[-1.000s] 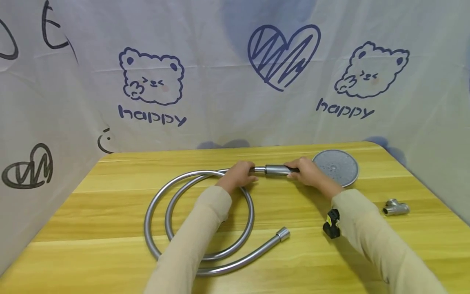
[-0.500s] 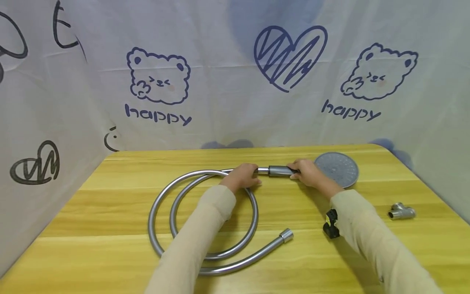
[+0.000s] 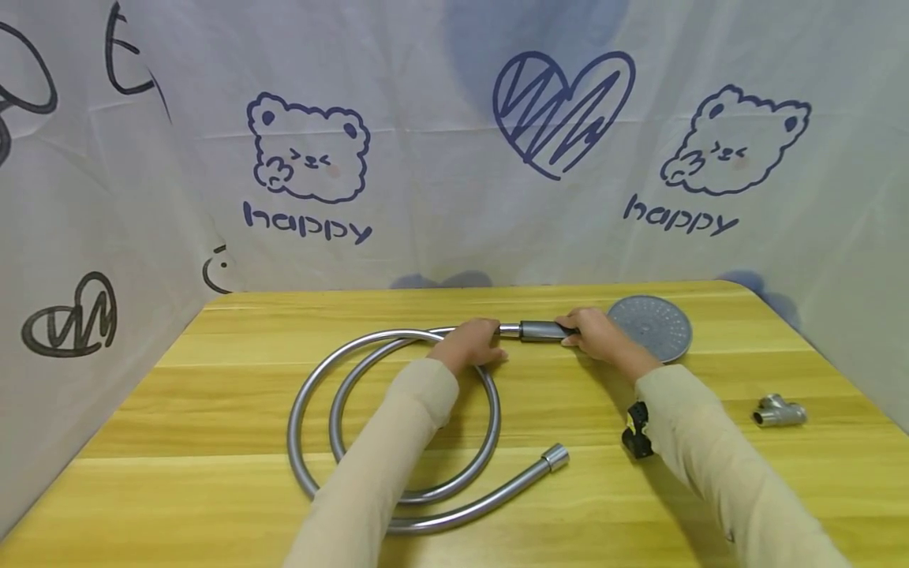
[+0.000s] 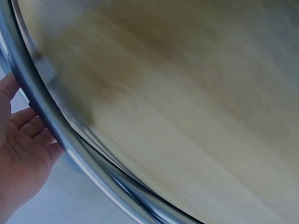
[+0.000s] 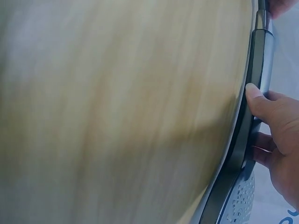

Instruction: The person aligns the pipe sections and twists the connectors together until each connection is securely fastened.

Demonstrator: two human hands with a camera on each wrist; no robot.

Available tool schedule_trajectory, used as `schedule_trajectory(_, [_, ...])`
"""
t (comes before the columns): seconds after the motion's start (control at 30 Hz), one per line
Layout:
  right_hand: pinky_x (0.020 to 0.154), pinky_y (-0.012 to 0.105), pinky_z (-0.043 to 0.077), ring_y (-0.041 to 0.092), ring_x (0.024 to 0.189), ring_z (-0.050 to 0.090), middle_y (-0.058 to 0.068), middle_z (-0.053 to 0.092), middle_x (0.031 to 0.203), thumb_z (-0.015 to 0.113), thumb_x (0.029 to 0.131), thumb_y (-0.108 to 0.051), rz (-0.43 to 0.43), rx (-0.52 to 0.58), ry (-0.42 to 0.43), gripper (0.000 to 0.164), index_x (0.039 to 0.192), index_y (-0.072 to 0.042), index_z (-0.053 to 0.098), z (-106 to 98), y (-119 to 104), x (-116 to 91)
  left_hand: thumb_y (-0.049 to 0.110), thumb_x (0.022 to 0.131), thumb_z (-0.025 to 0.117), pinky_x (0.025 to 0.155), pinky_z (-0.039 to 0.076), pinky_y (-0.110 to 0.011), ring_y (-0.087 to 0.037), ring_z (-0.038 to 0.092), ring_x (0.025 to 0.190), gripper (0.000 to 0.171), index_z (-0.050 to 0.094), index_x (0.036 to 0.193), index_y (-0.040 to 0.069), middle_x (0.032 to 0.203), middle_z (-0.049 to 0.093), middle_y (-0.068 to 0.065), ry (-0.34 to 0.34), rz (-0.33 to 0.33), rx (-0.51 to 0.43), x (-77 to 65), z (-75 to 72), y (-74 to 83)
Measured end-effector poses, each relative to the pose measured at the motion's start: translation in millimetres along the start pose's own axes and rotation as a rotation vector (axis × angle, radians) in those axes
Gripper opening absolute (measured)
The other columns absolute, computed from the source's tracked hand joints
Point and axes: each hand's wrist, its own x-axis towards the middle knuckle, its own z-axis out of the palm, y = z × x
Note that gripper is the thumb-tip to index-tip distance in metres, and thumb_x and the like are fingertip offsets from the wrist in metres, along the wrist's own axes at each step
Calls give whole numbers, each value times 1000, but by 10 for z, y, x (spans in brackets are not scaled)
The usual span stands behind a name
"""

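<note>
A handheld shower head with a grey handle [image 3: 543, 331] and a round spray face [image 3: 649, 327] lies near the table's back edge. My right hand [image 3: 599, 335] grips its handle close to the spray face; the right wrist view shows the thumb [image 5: 258, 100] on the dark side of the handle. A coiled metal shower hose [image 3: 293, 426] runs to the handle's other end. There my left hand [image 3: 469, 345] holds the hose, its fingers covering the hose end. In the left wrist view, fingers [image 4: 32, 125] lie behind the hose.
The hose's free end with its silver nut [image 3: 556, 457] lies toward the front. To the right is a small metal tee fitting [image 3: 779, 412]. The wooden table [image 3: 177, 481] meets printed cloth [image 3: 426, 197] at the back and sides.
The head view has shifted slightly, so most things appear a little farther right. Both hands keep their grips on the hose and the shower head handle.
</note>
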Motion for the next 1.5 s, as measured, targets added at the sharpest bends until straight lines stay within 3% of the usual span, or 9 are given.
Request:
schedule_trajectory(0.6, [81, 42, 52, 36, 102, 60, 27, 60, 118, 63, 87, -6, 73, 2, -56, 42, 126, 7, 53, -22, -69, 9, 36, 93, 55, 113, 27, -36, -28, 34, 136, 62, 34, 141, 3, 146, 37, -14, -14, -11, 51, -4, 37, -1])
schedule_trajectory(0.83, [91, 48, 47, 40, 109, 57, 27, 59, 119, 63, 86, -6, 28, 36, 0, 41, 123, 8, 54, -85, -164, -56, 29, 92, 57, 104, 40, -36, -28, 52, 119, 49, 47, 132, 1, 127, 57, -14, 109, 91, 93, -58, 51, -105])
schedule_trajectory(1.03, [87, 50, 48, 39, 102, 59, 24, 64, 110, 66, 84, -7, -10, 64, 71, 34, 115, 7, 61, -140, -183, -186, 23, 92, 58, 96, 45, -39, -30, 58, 107, 36, 56, 119, 0, 109, 63, -14, 179, 188, 86, -200, -9, -112])
schedule_trajectory(1.27, [95, 52, 43, 42, 108, 56, 26, 61, 116, 65, 85, -8, -35, 73, 75, 36, 117, 9, 59, -200, -159, -388, 22, 93, 57, 105, 39, -41, -34, 50, 121, 44, 50, 129, -3, 127, 56, -20, 184, 254, 67, -358, -11, -118])
schedule_trajectory(1.5, [91, 52, 46, 41, 107, 56, 24, 62, 115, 65, 85, -9, -67, 77, 99, 35, 116, 7, 61, -232, -165, -579, 19, 93, 56, 107, 36, -40, -34, 48, 124, 45, 48, 129, -7, 132, 52, -21, 194, 302, -26, -500, 37, -152])
